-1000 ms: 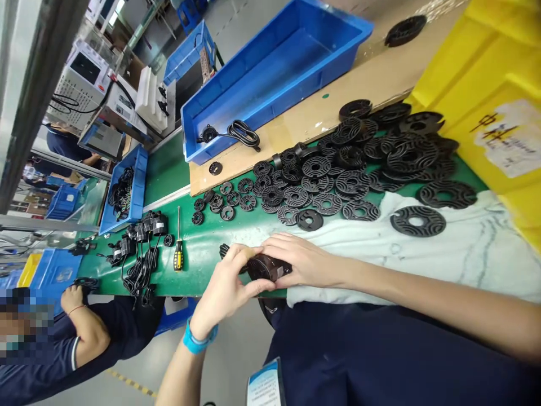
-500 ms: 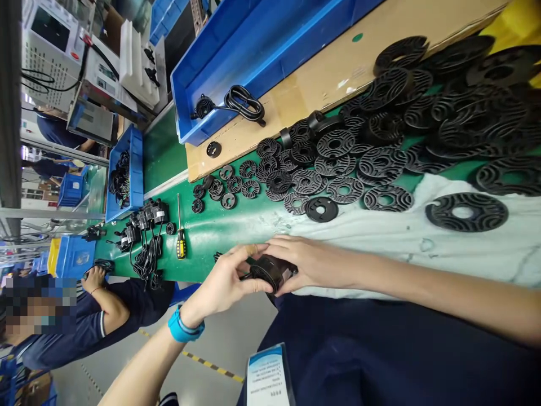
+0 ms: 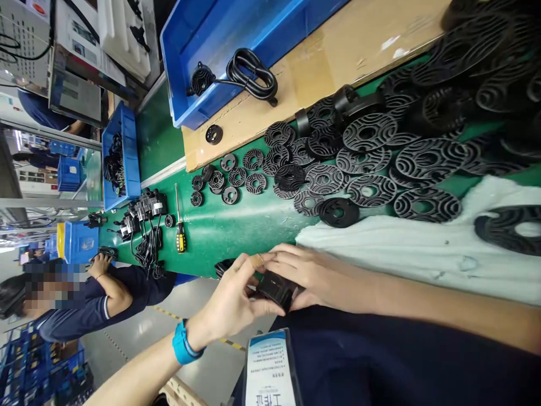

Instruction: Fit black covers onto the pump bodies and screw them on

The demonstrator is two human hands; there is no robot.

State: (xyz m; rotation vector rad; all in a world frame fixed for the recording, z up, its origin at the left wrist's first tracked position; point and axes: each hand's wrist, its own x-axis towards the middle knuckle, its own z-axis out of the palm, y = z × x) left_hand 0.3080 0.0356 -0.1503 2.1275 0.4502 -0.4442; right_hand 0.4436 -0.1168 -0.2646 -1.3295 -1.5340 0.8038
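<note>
Both my hands grip one small black plastic housing at the near edge of the green belt. My left hand, with a blue wristband, pinches it from the left, thumb below and fingers on top. My right hand wraps it from the right, its forearm lying across a white cloth. A taped fingertip shows above the part. Another black piece peeks out just left of my hands.
Many black slotted discs cover the belt beyond the cloth. A blue bin holds a coiled black cable. A yellow-handled screwdriver and wired black parts lie further left, where a co-worker's hand rests.
The view has tilted closer and lower. My hands with the black housing have drawn back toward my body, off the belt's edge; the grip is about the same.
</note>
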